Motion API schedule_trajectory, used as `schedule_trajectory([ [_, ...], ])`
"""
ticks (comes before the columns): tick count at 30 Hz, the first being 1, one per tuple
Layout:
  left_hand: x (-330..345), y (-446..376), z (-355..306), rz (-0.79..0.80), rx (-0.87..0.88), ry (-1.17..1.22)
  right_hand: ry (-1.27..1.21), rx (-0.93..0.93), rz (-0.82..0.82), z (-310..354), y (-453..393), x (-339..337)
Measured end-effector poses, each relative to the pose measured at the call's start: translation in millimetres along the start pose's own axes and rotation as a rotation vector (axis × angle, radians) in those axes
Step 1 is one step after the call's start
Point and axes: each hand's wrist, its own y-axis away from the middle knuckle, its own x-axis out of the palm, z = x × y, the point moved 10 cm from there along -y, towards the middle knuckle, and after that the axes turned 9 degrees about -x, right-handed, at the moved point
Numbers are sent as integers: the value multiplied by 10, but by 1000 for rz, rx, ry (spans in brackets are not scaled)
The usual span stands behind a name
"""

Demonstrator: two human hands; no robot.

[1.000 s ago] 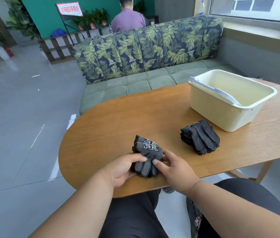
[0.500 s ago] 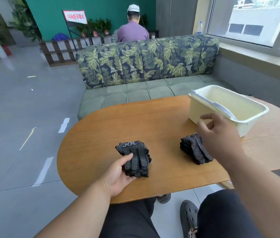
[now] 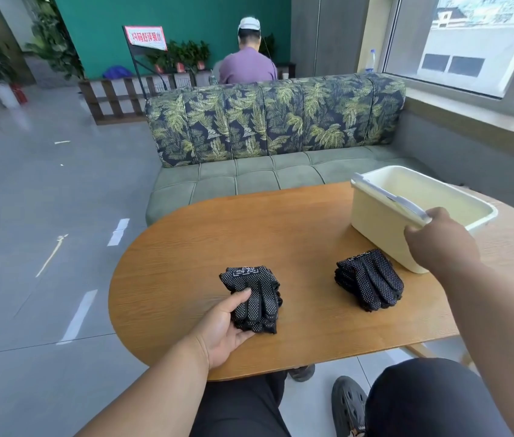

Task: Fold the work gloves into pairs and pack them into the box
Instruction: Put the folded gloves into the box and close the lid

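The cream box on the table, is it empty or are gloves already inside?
Empty, as far as visible: the box shows only bare cream walls. Both glove bundles lie outside on the table.

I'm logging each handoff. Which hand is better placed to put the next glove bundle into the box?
Probably the left hand: it already grips the folded glove bundle on the table. The right hand is occupied, holding the box at its near rim.
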Motion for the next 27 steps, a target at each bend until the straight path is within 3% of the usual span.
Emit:
schedule_trajectory([
  [10, 17, 18, -1, -2, 0, 4, 83, 109, -13, -284, -117, 115],
  [23, 25, 36, -10, 10, 5, 25, -20, 113, -116, -368, -113, 117],
  [27, 18, 24, -9, 19, 1, 29, 50, 57, -49, -320, -152, 178],
])
